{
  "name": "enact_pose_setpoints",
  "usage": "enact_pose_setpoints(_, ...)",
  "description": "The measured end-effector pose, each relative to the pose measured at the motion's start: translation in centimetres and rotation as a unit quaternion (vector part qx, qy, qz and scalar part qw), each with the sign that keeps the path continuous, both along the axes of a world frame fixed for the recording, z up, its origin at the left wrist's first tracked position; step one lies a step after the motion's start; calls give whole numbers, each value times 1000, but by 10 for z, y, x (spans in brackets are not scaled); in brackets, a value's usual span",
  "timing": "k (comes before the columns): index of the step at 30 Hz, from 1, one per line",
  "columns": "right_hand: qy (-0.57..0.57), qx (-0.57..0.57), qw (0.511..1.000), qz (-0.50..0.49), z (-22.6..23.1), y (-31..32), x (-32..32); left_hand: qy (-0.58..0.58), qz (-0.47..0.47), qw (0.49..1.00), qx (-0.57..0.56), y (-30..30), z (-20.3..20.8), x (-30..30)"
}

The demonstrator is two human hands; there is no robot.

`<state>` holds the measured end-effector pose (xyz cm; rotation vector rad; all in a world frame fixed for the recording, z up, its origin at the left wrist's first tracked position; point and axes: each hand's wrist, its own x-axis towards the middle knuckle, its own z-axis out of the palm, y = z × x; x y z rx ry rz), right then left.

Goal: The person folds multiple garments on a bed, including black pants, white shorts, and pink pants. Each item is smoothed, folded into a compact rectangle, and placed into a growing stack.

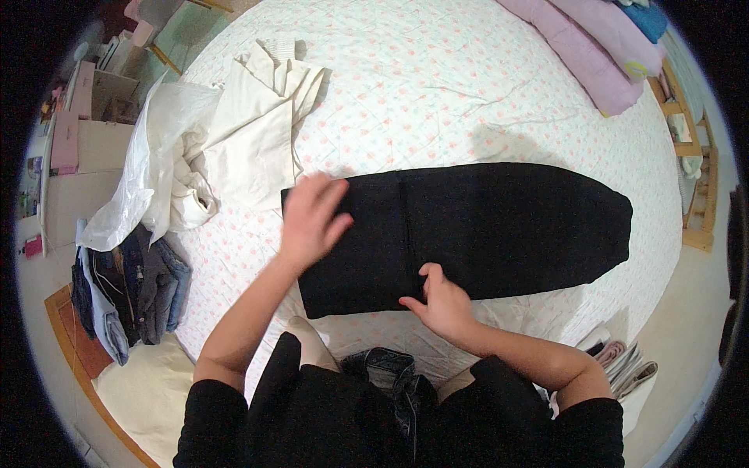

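A long folded black garment [515, 226] lies flat across the bed in front of me; its exact kind is not clear. A flap is turned over at its left part, with a crosswise edge near the middle. My left hand [314, 221] is over the garment's left end, fingers apart and slightly blurred, holding nothing. Near the front edge, by the crosswise fold, my right hand [445, 303] rests on the cloth. Its thumb stands away from the bent fingers, and no cloth shows gripped between them.
The bed [406, 93] has a floral quilted cover. Cream trousers [261, 117] and a clear plastic bag [144, 183] lie at the left, above stacked jeans [136, 288]. A lilac blanket [581, 47] is at the far right. Folded clothes [624, 366] stand at the near right.
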<state>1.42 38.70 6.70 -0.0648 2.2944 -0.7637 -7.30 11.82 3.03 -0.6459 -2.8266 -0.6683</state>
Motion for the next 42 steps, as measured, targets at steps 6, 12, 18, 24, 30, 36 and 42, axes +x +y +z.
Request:
enact_pose_setpoints(6, 327, -60, 903, 272, 1, -10, -34, -237, -122, 960, -85, 29, 2, 97)
enact_pose_setpoints(12, 340, -53, 876, 339, -54, -61, -90, -212, -96, 969, -87, 27, -20, 111)
enact_pose_setpoints(18, 383, -85, 870, 299, -68, -56, -126, -252, -192, 945, -81, 21, -14, 123)
enact_pose_setpoints(24, 411, -14, 891, 191, -52, -58, -125, -333, -409, 848, 42, 10, -6, 130)
enact_pose_setpoints(30, 347, -32, 848, 399, -46, -34, -69, -197, -266, 937, 113, 26, -13, 97)
enact_pose_setpoints(36, 364, -8, 906, 218, -54, 42, -62, -205, -264, 937, -99, 44, -10, 83)
enact_pose_setpoints(42, 309, -6, 921, 238, -45, 109, -35, -245, -437, 859, -103, 82, -9, 60)
